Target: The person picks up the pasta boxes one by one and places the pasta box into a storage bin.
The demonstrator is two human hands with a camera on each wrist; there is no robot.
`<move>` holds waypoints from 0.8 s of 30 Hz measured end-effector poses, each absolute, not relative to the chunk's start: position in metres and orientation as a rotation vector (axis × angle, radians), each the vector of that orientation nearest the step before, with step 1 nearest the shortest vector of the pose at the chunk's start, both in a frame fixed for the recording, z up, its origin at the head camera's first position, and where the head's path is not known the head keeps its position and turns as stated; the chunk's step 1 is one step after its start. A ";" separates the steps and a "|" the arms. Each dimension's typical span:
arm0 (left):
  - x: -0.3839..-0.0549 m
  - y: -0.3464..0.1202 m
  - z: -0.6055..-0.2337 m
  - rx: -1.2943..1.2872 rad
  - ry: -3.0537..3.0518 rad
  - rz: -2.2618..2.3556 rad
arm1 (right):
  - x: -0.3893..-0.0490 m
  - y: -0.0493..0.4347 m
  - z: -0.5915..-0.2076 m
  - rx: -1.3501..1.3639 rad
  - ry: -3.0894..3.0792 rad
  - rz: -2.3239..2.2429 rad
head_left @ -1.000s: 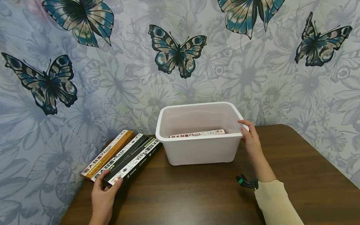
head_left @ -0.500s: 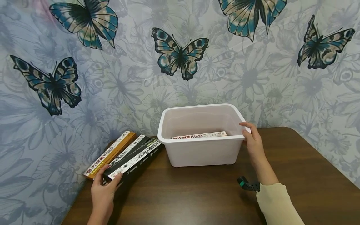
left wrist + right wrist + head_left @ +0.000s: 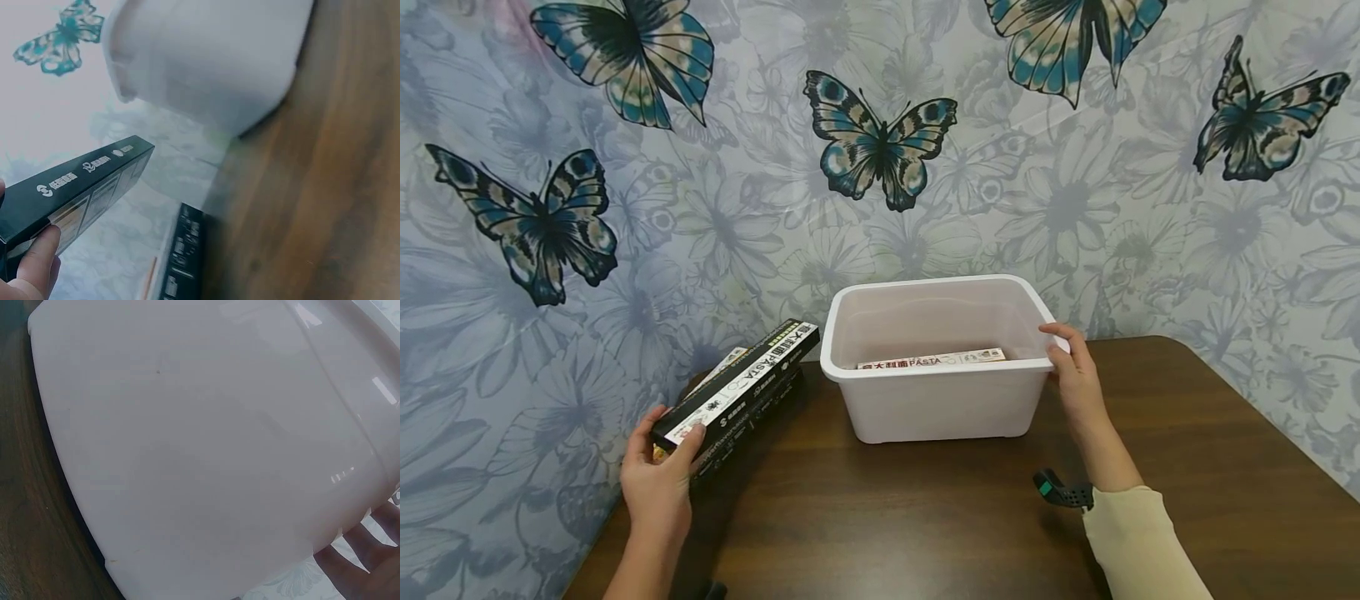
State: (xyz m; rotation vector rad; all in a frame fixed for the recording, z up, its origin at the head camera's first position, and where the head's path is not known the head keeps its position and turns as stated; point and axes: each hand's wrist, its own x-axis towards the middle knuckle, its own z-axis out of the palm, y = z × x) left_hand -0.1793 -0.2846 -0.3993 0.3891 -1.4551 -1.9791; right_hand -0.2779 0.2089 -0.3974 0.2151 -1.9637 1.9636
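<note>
My left hand [image 3: 658,483] pinches the near end of a black pasta box [image 3: 741,379], thumb on one side and fingers on the other. The box is raised and tilted, its far end higher, just left of the white plastic bin [image 3: 936,408]. Beneath it another black pasta box [image 3: 184,256] lies on the table, largely covered in the head view. Of the orange pasta box only a sliver shows there. At the bin's right end my right hand [image 3: 1075,375] grips the rim. Inside the bin lies a white-edged pasta box [image 3: 932,360], partly hidden by the front wall.
The brown wooden table [image 3: 865,517] stands against a wall [image 3: 737,225] papered with butterflies and flowers. A dark wristband [image 3: 1063,490] sits at the right wrist. The table's right edge slants away past the right hand.
My left hand has lifted the nearest black box off the others and shifted it up and left, its far end now raised. The right hand stays on the bin rim.
</note>
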 end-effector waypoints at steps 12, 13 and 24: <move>-0.191 -0.273 -0.377 0.248 -1.346 -2.042 | -0.280 0.209 -0.398 0.207 -1.955 1.961; -0.192 -0.271 -0.376 0.239 -1.344 -2.043 | -0.280 0.209 -0.398 0.205 -1.957 1.960; -0.201 -0.263 -0.363 0.135 -1.289 -2.101 | -0.281 0.209 -0.398 0.202 -1.955 1.960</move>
